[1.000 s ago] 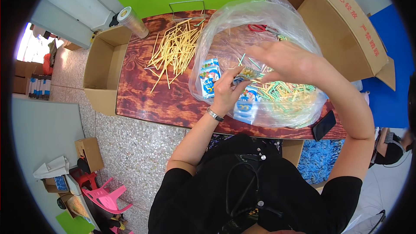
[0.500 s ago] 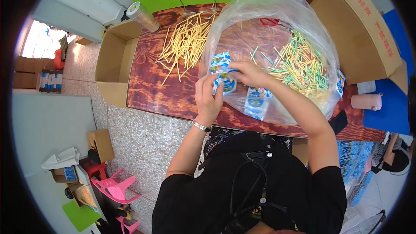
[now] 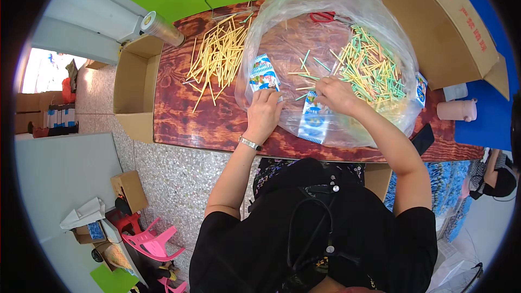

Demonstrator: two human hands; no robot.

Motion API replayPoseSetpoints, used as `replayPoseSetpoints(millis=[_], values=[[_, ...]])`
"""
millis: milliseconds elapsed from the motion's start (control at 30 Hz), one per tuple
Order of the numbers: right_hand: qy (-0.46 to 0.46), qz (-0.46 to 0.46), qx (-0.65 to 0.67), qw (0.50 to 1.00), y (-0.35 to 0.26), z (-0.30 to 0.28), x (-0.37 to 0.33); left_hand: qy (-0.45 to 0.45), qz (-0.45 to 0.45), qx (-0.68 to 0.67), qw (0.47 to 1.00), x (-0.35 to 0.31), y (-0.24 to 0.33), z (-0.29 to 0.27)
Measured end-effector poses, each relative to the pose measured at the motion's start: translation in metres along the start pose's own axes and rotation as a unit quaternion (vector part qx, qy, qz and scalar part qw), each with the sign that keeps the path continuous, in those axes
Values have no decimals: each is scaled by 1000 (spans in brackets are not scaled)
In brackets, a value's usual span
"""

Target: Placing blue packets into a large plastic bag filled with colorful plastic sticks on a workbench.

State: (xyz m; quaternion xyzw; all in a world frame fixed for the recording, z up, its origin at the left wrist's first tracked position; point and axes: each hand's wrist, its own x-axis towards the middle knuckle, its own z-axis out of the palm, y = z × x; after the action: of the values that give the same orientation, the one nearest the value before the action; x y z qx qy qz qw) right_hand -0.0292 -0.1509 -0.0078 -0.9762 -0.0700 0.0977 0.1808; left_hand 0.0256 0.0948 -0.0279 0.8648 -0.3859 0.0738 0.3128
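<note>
My left hand (image 3: 264, 112) is bent over the lower end of a small blue and white printed packet (image 3: 265, 78), its fingers closed on it. More of that kind may lie under it; I cannot tell. My right hand (image 3: 335, 96) is closed, fingertips down, at the upper edge of another blue and white packet (image 3: 313, 125). Whatever its fingertips pinch is hidden. A few loose thin sticks (image 3: 321, 64) lie just beyond it. Both hands are inside the rim of a large clear plastic bag (image 3: 296, 2), which holds a heap of short yellow, green and orange sticks (image 3: 372, 68).
Longer yellow sticks (image 3: 220, 54) are piled on the brown wooden table (image 3: 179, 84). Red-handled scissors (image 3: 324, 17) lie at the bag's far side. Cardboard boxes (image 3: 138, 78) flank the table. A lidded clear tub (image 3: 161, 28), a phone (image 3: 423, 140) and a pink cup (image 3: 457, 110) stand or lie around.
My right hand has left the packet at my left hand and moved right, to the other packet beside the sticks. My left hand stays at its packet. The whole view has shifted slightly.
</note>
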Motion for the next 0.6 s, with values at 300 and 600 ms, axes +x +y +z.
replayPoseSetpoints(millis=[300, 600], values=[[135, -15, 355, 925, -17, -36, -24, -47, -173, -324, 929, 19, 41, 21], [100, 1, 27, 995, 7, -3, -40, -188, -102, -111, 971, 25, 37, 34]])
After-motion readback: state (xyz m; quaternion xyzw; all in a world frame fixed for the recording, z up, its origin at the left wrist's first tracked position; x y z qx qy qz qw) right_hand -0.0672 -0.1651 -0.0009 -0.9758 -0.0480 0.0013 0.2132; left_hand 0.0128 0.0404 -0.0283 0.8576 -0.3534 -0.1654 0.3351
